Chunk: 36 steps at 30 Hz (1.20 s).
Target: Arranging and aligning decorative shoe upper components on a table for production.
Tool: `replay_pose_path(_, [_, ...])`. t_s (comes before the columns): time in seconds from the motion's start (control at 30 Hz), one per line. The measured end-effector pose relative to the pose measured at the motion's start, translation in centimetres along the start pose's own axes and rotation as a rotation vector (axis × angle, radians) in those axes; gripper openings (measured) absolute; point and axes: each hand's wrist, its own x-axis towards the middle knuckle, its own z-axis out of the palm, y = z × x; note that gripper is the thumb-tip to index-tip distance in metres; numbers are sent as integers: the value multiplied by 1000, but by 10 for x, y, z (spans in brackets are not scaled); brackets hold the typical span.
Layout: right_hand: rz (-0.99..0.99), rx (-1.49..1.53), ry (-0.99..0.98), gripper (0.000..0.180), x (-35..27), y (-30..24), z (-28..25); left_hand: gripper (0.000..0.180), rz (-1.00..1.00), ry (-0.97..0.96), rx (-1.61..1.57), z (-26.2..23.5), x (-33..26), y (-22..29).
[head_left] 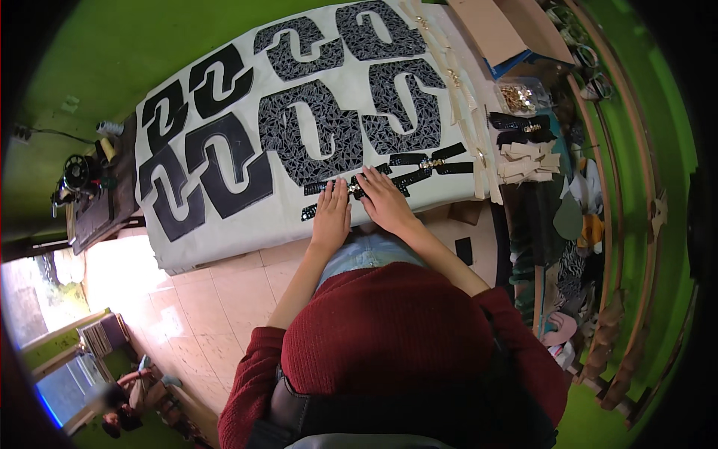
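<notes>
A pair of shiny black straps (313, 188) with a gold-coloured metal fitting in the middle lies at the near edge of a pale-covered table (179, 251). My left hand (331, 213) rests flat on their left part, fingers stretched out side by side. On their right part lies my right hand (385, 198), fingers extended, its fingertips close to the fitting. The hands partly cover the straps. Just to the right, a similar crossed black pair (441, 163) with its own metal fitting lies on the cloth.
Behind my hands are patterned grey-black cut pieces (280, 127) with curved slots; plain black ones (250, 183) lie left. Beige straps with metal fittings (455, 82) run along the right edge, beside a bag of metal parts (516, 97) and a cardboard box (486, 37). A sewing machine (75, 176) stands left.
</notes>
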Motion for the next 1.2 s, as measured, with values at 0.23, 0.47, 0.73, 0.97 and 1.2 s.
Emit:
replay_pose_path(0.23, [-54,-88,32,54,-9,11,15,54,41,-43,63,4,-1,-4])
replay_pose_path(0.47, [-63,10,39,35,-2,13,5,42,-41,185,-395,6,2,-16])
replay_pose_path(0.73, [-13,11,123,26,-8,10,-6,36,-126,199,-403,-4,10,-5])
replay_pose_path(0.97, [83,294,441,19,-33,38,-51,33,-18,376,-203,-7,18,23])
replay_pose_path(1.2, [327,250,693,16,-91,122,-122,27,-27,354,-258,13,49,88])
